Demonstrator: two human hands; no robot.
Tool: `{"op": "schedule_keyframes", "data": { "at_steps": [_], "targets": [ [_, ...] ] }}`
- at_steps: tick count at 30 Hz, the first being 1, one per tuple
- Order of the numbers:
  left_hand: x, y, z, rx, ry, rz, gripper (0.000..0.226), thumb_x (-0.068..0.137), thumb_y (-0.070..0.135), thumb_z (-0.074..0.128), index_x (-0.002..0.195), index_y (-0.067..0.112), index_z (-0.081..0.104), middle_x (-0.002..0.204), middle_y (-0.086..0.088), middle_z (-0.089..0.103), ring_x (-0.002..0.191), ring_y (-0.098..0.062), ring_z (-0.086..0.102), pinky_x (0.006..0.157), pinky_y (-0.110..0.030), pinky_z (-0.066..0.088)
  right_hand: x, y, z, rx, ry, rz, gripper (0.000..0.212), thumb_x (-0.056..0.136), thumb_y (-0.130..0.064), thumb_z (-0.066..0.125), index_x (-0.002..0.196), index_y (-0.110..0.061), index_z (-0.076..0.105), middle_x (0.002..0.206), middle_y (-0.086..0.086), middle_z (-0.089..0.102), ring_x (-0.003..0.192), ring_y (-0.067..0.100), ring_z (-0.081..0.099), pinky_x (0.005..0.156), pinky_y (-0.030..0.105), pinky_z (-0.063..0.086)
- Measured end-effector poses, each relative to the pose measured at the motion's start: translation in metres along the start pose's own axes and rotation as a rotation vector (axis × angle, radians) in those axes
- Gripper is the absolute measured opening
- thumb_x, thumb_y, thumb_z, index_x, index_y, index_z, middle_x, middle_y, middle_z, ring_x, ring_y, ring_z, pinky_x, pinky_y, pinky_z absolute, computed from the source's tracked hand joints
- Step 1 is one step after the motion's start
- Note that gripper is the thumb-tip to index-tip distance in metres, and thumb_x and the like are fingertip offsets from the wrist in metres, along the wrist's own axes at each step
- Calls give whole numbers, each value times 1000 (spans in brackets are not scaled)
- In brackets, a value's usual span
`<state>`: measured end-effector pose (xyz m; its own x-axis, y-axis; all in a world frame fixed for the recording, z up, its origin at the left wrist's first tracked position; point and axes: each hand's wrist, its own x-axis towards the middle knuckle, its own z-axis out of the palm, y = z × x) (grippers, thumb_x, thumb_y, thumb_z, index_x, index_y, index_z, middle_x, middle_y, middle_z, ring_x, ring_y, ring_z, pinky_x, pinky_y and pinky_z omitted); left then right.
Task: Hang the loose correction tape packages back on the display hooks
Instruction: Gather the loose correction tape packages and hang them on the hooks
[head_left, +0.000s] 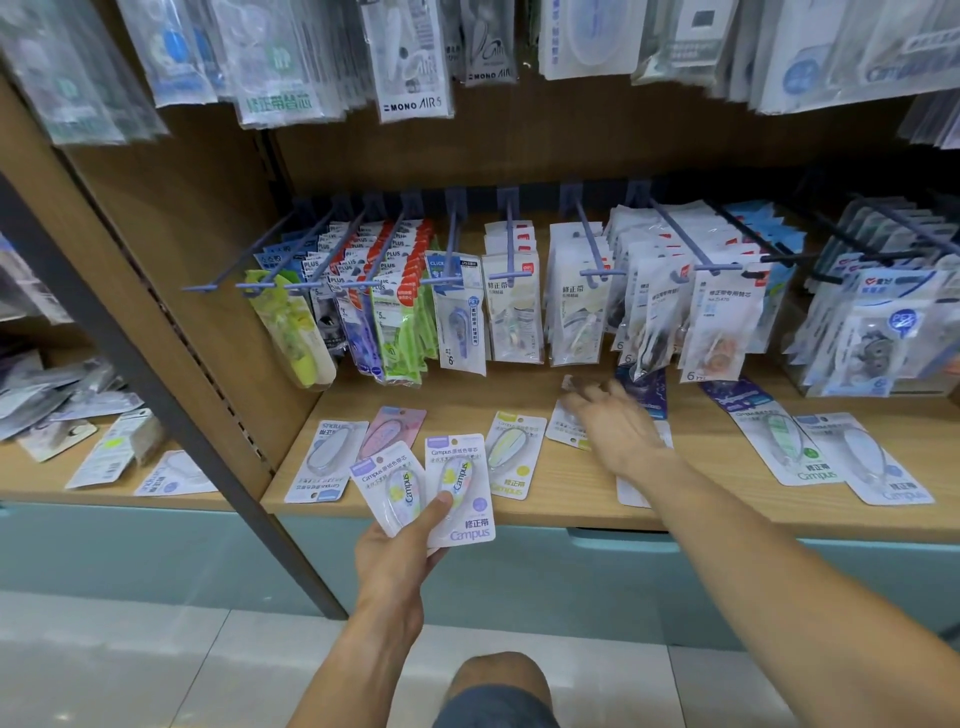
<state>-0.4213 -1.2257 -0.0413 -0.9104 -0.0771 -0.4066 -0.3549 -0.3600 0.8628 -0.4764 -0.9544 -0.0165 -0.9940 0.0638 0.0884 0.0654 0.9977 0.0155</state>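
Observation:
My left hand (402, 545) holds two white Campus correction tape packages (460, 488) fanned out in front of the shelf edge, thumb on top. My right hand (615, 426) reaches over the wooden shelf (452, 395) with fingers spread, blurred, hovering over a white package (563, 431) that lies flat. More loose packages lie on the shelf: a pale blue one (324, 460), a pink one (392, 428), a yellow one (514, 452), a dark purple one (647, 389) and two Campus ones at the right (784, 441). Purple display hooks (511, 234) above carry hanging packages.
The leftmost hook (244, 265) is bare. Upper hooks hold MONO AIR packages (410, 57). A slanted dark shelf post (171, 400) divides off the left bay, where more packages (114, 447) lie loose. Black hooks with boxed refills (878, 322) fill the right. My knee (498, 686) shows below.

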Motion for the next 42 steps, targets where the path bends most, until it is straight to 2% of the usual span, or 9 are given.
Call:
{"op": "schedule_keyframes", "data": {
  "at_steps": [4,9,13,16,20,26,29,33,42],
  "targets": [
    [0,1,-4,2,-10,4,35,82,9,87,116,7,75,106,-6,82,96,-25,79,84,-38,61,7,11,2,0,35,-81,65,89,8,59,146,-21,47,144,2,55,128,28,44,100,40,50],
    [2,0,-11,-24,20,35,36,83,8,86,117,12,73,107,-2,82,96,-22,79,77,-34,60,-24,-11,-1,371,270,-37,45,95,-11,63,139,-11,54,131,10,62,122,33,53,99,46,48],
    [1,-2,-11,-41,82,67,34,82,7,87,112,15,73,103,-1,82,93,-22,79,73,-33,60,-37,-62,-13,483,149,188,37,100,-35,53,126,-9,59,119,12,64,113,36,57,90,41,46],
    [-1,-3,-11,-43,109,73,34,82,7,87,110,16,72,101,1,82,92,-21,79,74,-34,61,-20,-92,-18,512,-7,454,46,96,-51,55,114,-10,65,116,11,67,113,35,60,80,36,46],
    [-6,-5,-14,-38,115,73,38,82,5,87,115,13,72,100,1,82,89,-20,79,70,-33,60,6,-109,-5,493,-96,710,84,73,-70,70,129,-9,56,131,12,56,122,33,49,82,38,41],
    [-11,-2,-23,-39,116,78,40,83,4,86,119,14,72,98,4,82,87,-17,80,67,-30,61,23,-117,-14,799,-185,900,96,58,-36,96,124,-5,34,126,16,55,110,31,60,71,32,49],
    [-12,2,-28,-47,129,77,37,82,4,86,116,13,72,99,1,82,86,-17,80,67,-31,60,26,-115,-13,878,-246,887,92,47,-35,98,117,-4,47,104,9,73,106,25,67,72,31,56],
    [-12,5,-32,-50,143,74,37,82,3,86,115,14,72,100,2,82,89,-19,79,71,-33,61,20,-115,-12,1173,-241,847,56,49,-21,100,89,-10,63,96,5,75,87,24,73,82,36,61],
    [-24,-2,-20,69,-4,60,35,83,10,87,115,13,72,105,-4,82,92,-21,80,72,-32,61,-80,-64,-33,1798,-274,647,53,72,-17,90,120,-6,70,104,13,79,97,31,77,85,42,60]
  ]
}}
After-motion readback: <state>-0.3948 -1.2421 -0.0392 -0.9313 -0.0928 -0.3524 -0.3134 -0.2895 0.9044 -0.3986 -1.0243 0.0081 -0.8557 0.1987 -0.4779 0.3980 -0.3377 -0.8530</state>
